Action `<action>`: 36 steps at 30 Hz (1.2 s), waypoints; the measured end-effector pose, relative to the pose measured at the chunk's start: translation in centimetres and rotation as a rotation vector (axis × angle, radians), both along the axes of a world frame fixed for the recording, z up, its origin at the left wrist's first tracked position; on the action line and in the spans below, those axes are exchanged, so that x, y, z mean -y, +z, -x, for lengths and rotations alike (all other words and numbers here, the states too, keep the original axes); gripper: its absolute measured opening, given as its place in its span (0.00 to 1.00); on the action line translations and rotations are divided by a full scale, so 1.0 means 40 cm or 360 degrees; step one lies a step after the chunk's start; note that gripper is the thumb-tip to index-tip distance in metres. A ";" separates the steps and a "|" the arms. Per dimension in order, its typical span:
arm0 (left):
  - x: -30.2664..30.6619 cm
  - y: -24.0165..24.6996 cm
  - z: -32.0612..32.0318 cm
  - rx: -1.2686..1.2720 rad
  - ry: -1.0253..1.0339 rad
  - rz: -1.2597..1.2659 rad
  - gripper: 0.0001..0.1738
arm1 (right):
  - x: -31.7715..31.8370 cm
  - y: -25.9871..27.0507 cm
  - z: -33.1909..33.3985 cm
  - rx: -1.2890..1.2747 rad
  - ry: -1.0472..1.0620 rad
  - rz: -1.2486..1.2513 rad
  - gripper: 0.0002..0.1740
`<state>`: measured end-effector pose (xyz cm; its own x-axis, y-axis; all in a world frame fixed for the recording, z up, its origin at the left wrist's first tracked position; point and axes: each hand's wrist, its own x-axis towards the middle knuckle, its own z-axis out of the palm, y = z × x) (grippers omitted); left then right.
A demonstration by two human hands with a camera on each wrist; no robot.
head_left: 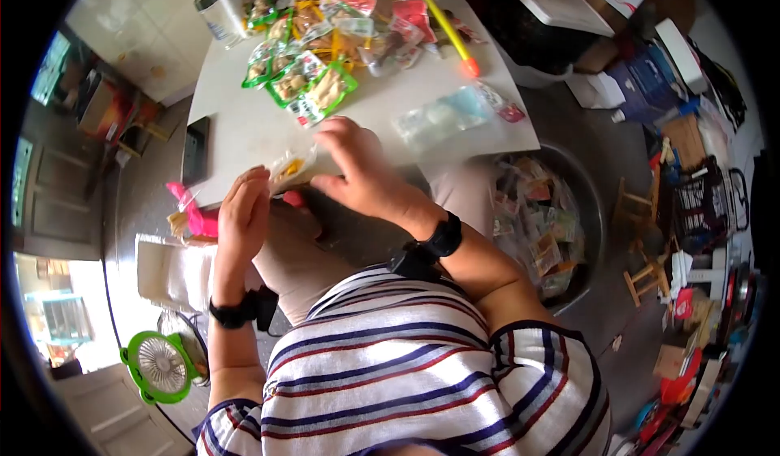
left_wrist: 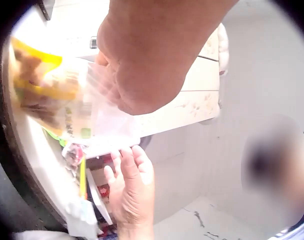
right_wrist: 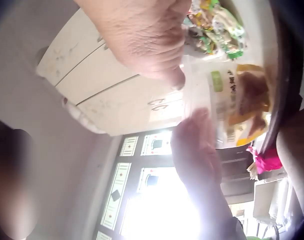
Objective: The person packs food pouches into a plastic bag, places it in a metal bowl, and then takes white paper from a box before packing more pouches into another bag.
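In the head view, a clear bag with yellow contents [head_left: 291,166] is at the table's near edge, beside my left hand [head_left: 244,212]. My left hand [left_wrist: 147,65] pinches the bag's clear end, with fingers showing through the plastic; brown pieces fill the yellow-marked part of the bag [left_wrist: 47,95]. My right hand [head_left: 366,172] is blurred, thumb spread from its fingers, apart from the bag. Seen in the left wrist view, the right hand [left_wrist: 132,192] has extended fingers. The right wrist view shows the bag [right_wrist: 242,100] below and beside my right hand [right_wrist: 147,45].
Many small packets [head_left: 325,25] cover the table's far part. A yellow stick [head_left: 448,30], a clear packet [head_left: 443,119] and a phone [head_left: 196,149] lie on the table [head_left: 227,90]. A basin [head_left: 597,237] of packets stands at the right, a green fan [head_left: 161,365] at lower left.
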<state>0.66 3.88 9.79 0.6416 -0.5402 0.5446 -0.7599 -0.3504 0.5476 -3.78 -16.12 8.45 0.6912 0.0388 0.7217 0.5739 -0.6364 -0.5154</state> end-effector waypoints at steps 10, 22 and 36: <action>0.071 0.021 0.114 -0.0843 -0.0499 -0.0304 0.07 | 0.060 0.055 0.143 -0.0738 0.0493 0.0462 0.07; 0.046 -0.270 -0.016 -0.1473 -0.0696 -0.0377 0.10 | 0.399 0.065 0.411 -0.1026 0.0047 -0.0315 0.06; -0.027 -0.435 -0.033 -0.1600 -0.0219 -0.0458 0.11 | 0.953 -0.269 0.648 -0.1188 -0.1664 -0.0023 0.08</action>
<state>1.99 4.96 -7.61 0.6503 -0.6668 -0.3639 -0.0455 -0.5123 0.8576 -29.71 -54.25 -2.32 0.6232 -0.7687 0.1441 -0.6218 -0.5987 -0.5049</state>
